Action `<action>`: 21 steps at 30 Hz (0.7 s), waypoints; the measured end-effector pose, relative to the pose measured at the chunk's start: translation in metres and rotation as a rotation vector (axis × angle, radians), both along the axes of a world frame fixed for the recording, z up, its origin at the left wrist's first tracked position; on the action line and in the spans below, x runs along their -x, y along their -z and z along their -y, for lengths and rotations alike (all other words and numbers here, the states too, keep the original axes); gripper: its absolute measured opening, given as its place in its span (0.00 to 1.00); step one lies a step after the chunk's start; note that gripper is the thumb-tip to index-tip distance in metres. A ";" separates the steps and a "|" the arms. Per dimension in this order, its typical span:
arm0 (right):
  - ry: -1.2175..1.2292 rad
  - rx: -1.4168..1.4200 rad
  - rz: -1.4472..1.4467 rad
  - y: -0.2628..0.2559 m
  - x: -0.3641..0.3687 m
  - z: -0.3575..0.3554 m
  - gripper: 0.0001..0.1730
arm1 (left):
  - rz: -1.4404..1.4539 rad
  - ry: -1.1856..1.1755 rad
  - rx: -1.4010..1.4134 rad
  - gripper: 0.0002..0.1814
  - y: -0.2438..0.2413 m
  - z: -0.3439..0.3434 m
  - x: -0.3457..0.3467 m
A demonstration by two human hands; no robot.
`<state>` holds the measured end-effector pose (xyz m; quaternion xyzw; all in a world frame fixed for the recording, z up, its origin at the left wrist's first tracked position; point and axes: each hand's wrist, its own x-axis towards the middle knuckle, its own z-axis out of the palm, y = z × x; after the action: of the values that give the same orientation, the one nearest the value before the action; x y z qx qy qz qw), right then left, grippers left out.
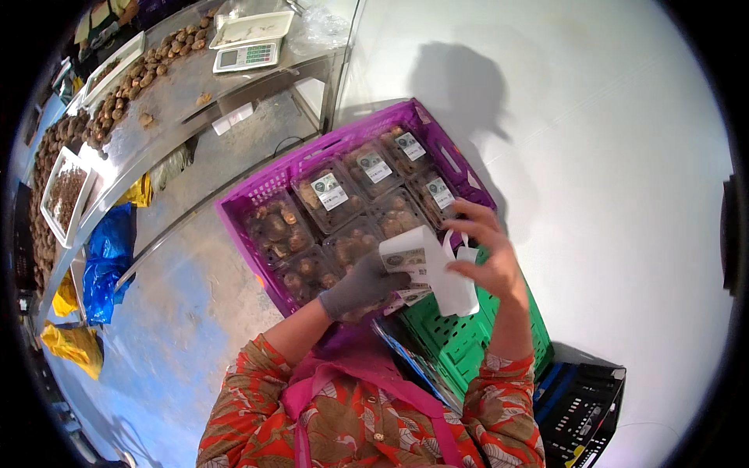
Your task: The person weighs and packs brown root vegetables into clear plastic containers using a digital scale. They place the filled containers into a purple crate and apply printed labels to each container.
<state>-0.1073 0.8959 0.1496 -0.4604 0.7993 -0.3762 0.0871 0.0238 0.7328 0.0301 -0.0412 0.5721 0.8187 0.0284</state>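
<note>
My left hand [368, 285], in a grey glove, grips a strip of printed labels [409, 260] on white backing paper. My right hand [488, 251], bare, is raised at the strip's right side with its fingers apart; a thin curl of backing paper [456, 238] is beside its fingertips, and whether they touch it I cannot tell. Below both hands lies a purple plastic crate [248, 257] holding several clear clamshell boxes of brown root vegetables. Some boxes bear a white label, such as the box [330, 199] in the back row; the nearer box [307, 272] shows none.
A green plastic crate [462, 351] stands under my right forearm, with a black crate [579, 409] beyond it. At upper left, a metal table [193, 82] carries a digital scale [246, 57], loose root vegetables [134, 82] and white trays. Blue [108, 263] and yellow bags hang at its edge.
</note>
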 end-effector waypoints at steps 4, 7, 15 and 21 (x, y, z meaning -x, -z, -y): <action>-0.221 0.010 0.125 0.023 -0.012 0.014 0.18 | -0.216 -0.038 0.150 0.16 -0.003 -0.009 -0.002; -0.163 -0.024 0.214 0.043 -0.017 0.000 0.12 | 0.134 0.127 0.202 0.17 -0.016 -0.004 -0.007; -0.075 0.073 -0.063 0.059 -0.033 0.013 0.06 | -0.165 -0.414 0.448 0.12 -0.028 0.005 -0.022; -0.097 0.093 -0.078 0.069 -0.041 0.039 0.04 | -0.102 -0.410 0.070 0.10 -0.012 0.023 -0.039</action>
<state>-0.0665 0.8566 0.0802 -0.5163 0.7606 -0.3900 0.0528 0.0627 0.7093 0.0417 -0.1164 0.5807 0.7878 -0.1692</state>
